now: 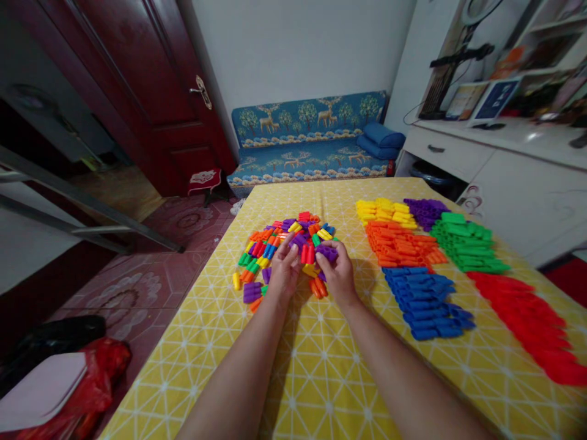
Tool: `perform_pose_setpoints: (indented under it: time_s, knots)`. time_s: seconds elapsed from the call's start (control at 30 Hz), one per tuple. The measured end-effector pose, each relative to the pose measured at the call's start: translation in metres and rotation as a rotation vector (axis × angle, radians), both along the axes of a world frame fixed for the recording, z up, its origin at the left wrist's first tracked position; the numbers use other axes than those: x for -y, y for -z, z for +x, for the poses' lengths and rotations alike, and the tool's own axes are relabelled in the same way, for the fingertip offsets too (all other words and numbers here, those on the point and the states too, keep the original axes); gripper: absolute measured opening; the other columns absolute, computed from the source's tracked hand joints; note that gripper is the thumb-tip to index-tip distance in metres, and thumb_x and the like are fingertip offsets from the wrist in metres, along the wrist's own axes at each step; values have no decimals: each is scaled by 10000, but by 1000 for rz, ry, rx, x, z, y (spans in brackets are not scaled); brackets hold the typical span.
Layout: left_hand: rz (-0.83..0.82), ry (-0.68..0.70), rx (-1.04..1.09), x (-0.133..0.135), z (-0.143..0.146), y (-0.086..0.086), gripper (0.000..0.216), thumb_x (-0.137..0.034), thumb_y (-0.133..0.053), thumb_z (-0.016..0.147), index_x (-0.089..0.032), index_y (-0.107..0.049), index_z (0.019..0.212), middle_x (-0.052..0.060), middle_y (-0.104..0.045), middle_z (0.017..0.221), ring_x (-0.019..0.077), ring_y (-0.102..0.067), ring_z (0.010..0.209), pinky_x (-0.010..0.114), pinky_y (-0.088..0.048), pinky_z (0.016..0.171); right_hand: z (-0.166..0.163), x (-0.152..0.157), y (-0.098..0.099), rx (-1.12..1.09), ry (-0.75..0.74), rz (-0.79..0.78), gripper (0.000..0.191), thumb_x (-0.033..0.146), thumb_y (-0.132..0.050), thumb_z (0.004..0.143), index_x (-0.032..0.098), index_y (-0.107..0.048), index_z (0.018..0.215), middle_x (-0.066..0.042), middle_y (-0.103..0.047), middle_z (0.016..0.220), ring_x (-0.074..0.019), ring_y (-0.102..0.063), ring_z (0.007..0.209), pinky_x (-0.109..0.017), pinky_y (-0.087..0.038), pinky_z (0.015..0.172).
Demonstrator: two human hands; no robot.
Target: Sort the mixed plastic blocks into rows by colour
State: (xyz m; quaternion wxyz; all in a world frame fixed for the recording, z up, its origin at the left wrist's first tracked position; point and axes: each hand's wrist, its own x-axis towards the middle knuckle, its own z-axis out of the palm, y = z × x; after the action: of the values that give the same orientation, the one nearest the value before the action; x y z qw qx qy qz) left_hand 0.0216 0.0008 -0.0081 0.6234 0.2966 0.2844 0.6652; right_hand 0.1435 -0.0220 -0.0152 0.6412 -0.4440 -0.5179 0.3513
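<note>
A mixed heap of small coloured plastic pegs (270, 247) lies on the yellow patterned tablecloth (321, 366). Both my hands are in the heap's right part. My left hand (284, 269) has its fingers curled on pegs near a red one (308, 253). My right hand (338, 272) pinches a purple peg (326, 251). To the right lie sorted groups: yellow (383, 211), purple (426, 211), orange (401, 241), green (465, 241), blue (424, 296) and red (527, 315).
A blue patterned sofa bed (307, 143) stands against the far wall. A dark red door (151, 91) is at the left, a white cabinet (504, 165) with shelves at the right. A red bag (87, 385) lies on the tiled floor at lower left.
</note>
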Motion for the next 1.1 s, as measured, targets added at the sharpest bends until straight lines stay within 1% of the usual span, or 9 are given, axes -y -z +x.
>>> perform_pose_setpoints:
  time_s: [0.13, 0.23, 0.37, 0.5, 0.63, 0.77, 0.9, 1.0, 1.1]
  knots:
    - [55, -40, -97, 3, 3, -1, 473, -241, -829, 635, -197, -663, 1075, 19, -698, 867, 131, -659, 716, 241, -525, 688, -2, 1, 0, 132, -57, 58, 295, 361, -686, 799, 234, -628, 1059, -25, -693, 979, -181, -658, 869, -319, -535, 804]
    - [130, -265, -263, 4, 2, 0, 385, -231, -760, 700, -193, -645, 1066, 28, -684, 925, 141, -651, 776, 260, -533, 738, 1, -3, 1, 225, 0, 127, 203, 337, -618, 862, 225, -657, 1026, -40, -688, 995, -188, -645, 905, -333, -517, 834]
    - [219, -501, -488, 5, -3, 3, 264, -200, -618, 776, -194, -631, 1039, 37, -658, 1011, 166, -633, 907, 273, -516, 810, 8, -8, 5, 487, 202, 156, 175, 274, -580, 884, 190, -676, 1004, -78, -675, 1042, -223, -584, 1002, -382, -455, 922]
    - [256, -476, -666, 9, -5, 2, 270, -130, -465, 803, -199, -662, 974, 24, -664, 996, 170, -603, 965, 272, -479, 862, 10, -9, 9, 823, 223, 9, 184, 224, -632, 834, 215, -705, 1003, -72, -672, 1145, -261, -529, 1062, -425, -397, 949]
    - [255, -375, -707, 13, -2, -3, 238, -182, -466, 838, -186, -681, 939, 36, -665, 957, 170, -605, 892, 257, -492, 768, 9, -6, 6, 985, 193, -61, 251, 239, -627, 846, 253, -692, 1088, -43, -652, 1222, -271, -516, 1098, -423, -368, 927]
    - [208, -318, -677, 15, 2, -7, 227, -346, -546, 873, -175, -671, 954, 30, -656, 873, 145, -591, 734, 231, -477, 626, 11, -5, 0, 1020, 201, -99, 186, 236, -620, 847, 244, -698, 1016, -48, -686, 1067, -246, -559, 991, -373, -375, 852]
    - [172, -365, -740, 17, 3, -11, 232, -387, -604, 845, -163, -664, 866, 1, -634, 735, 121, -564, 650, 212, -449, 593, 13, -5, 0, 976, 219, -143, 143, 183, -627, 822, 227, -684, 945, -42, -693, 945, -219, -581, 916, -334, -383, 806]
    - [166, -426, -832, 16, 2, -10, 188, -345, -636, 809, -168, -674, 862, -13, -628, 698, 117, -565, 638, 206, -449, 593, 13, -6, 1, 944, 210, -114, 197, 151, -594, 841, 226, -676, 1003, -43, -693, 1014, -216, -578, 969, -331, -392, 845]
    - [136, -445, -971, 14, 1, -8, 148, -237, -616, 782, -164, -697, 881, 5, -680, 720, 132, -609, 649, 227, -481, 629, 13, -5, 1, 956, 152, -62, 348, 153, -550, 882, 255, -634, 1204, -31, -663, 1200, -216, -558, 1053, -350, -392, 911]
